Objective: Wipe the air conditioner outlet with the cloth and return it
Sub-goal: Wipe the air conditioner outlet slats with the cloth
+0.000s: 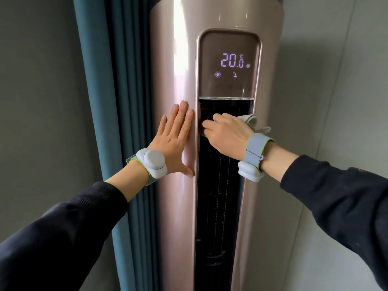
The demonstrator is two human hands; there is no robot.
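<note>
Left hand point(175, 139): spread flat, bracing casing at 9 o'clock of outlet point(220, 185).
Right hand point(227, 134): clutching grey cloth point(253, 121).
My advice: wipe downward, steady pressure.

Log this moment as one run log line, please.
stage: wiping outlet | right hand: pressing cloth into outlet top | left hand: flat on air conditioner | return: not done
</note>
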